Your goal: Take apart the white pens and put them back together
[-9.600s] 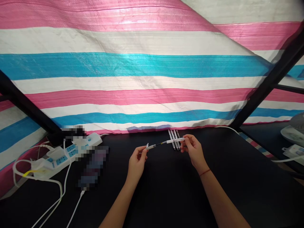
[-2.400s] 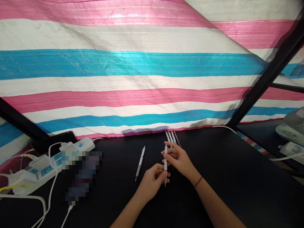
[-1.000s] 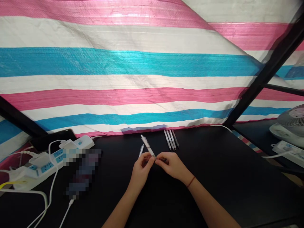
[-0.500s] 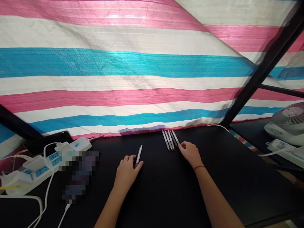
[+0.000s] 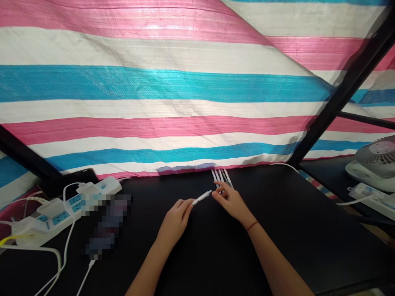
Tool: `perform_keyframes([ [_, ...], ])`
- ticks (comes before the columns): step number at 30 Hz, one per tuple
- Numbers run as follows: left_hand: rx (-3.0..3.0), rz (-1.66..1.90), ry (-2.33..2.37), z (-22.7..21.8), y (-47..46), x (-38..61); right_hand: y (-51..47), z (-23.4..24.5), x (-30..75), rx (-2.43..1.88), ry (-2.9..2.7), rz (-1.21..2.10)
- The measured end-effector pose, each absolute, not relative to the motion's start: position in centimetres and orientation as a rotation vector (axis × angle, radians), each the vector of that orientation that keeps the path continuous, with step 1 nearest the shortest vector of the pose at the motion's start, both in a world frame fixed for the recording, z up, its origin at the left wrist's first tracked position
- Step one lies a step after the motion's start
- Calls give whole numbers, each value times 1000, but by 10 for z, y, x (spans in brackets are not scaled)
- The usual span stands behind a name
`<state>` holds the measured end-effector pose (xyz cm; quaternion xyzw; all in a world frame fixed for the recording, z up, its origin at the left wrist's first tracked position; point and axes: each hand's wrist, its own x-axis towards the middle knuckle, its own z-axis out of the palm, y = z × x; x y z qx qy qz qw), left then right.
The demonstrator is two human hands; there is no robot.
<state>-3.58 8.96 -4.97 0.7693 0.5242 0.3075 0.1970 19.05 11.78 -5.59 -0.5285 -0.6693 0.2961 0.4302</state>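
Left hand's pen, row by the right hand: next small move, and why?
Probably lay the white pen from the left hand beside the row of pens. It already points toward that row, and the right hand sits open at the row's near end, where it could steady them.

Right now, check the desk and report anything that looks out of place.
One thing stands out: the white pen held in the left hand angles toward the right hand, apart from the other pens lined up at the far edge of the black desk. No damage or spill shows.
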Motion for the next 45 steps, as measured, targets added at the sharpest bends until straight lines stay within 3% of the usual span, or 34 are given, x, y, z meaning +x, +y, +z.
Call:
perform_keyframes([
  [4,2169,863,1387,-48,89,-32,110,-53,173,-1161,-1737,911],
  [29,2115,950,1390,-43,85,-28,109,-49,178,-1257,-1518,892],
  [38,2244,938,1493,-49,86,-29,110,-47,176,-1162,-1391,1276],
  [45,2010,981,1422,-50,87,-27,110,-49,177,-1011,-1459,1136],
])
